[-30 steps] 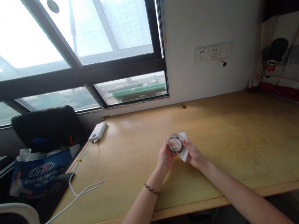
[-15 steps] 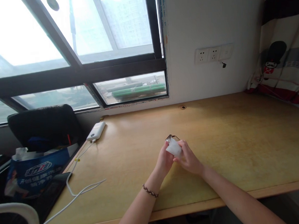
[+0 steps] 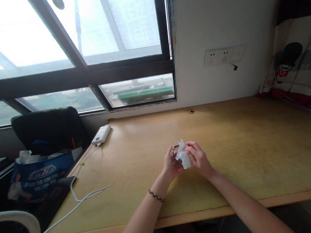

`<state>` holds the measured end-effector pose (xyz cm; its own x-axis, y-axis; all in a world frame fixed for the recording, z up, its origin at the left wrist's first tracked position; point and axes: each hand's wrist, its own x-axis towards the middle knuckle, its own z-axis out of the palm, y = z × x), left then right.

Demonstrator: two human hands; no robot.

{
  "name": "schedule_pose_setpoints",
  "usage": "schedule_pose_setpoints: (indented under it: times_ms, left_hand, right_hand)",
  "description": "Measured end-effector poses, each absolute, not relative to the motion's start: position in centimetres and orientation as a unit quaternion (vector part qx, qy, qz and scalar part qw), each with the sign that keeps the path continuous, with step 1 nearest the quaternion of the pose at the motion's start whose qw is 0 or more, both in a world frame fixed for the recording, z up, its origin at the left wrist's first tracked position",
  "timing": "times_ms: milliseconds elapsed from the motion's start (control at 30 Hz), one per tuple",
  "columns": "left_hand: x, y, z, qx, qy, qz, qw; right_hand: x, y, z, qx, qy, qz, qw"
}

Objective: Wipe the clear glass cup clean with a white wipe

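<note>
My left hand (image 3: 169,167) is closed around a dark brown ring-shaped item (image 3: 173,158), which stands roughly on edge above the desk; its exact kind is too small to make out. Between the fingers of my right hand (image 3: 199,159) is a crumpled white tissue (image 3: 184,157). The tissue lies against the right side of the ring and hides part of it. Both hands are close together over the wooden desk (image 3: 136,142). A braided bracelet (image 3: 156,195) circles my left wrist.
A white power bank (image 3: 101,134) lies at the desk's left edge, with a white cable (image 3: 80,204) trailing toward the front. Left of the desk are a blue bag (image 3: 42,174) and a black chair (image 3: 48,129). Wall sockets (image 3: 218,56) and a curtain (image 3: 297,49) are behind.
The ring-shaped item has turned, so its round opening now shows. My right hand and the tissue have shifted slightly right, and the tissue is more crumpled. The view has shifted a little.
</note>
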<state>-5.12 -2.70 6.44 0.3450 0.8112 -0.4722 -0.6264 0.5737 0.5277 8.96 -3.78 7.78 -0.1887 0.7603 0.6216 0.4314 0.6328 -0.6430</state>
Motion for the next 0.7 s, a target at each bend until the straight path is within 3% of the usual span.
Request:
schedule_pose_setpoints:
  times_ms: [333,500,600,700]
  left_hand:
    - [-5.8,-2.5,6.4,0.233,0.256,0.339,0.875]
    - [-5.9,-2.4,6.4,0.229,0.267,0.347,0.869]
    - [-5.4,-2.5,5.7,0.196,0.308,0.395,0.843]
    - [-4.7,-2.8,5.3,0.156,0.323,0.455,0.815]
  right_hand:
    - [9.2,-3.1,7.3,-0.440,-0.610,0.320,0.576]
    - [9.5,-2.5,6.8,-0.453,-0.510,0.388,0.620]
    - [9.3,-3.4,7.4,-0.414,-0.592,0.345,0.600]
    - [8.7,-4.3,8.0,-0.313,-0.762,0.256,0.506]
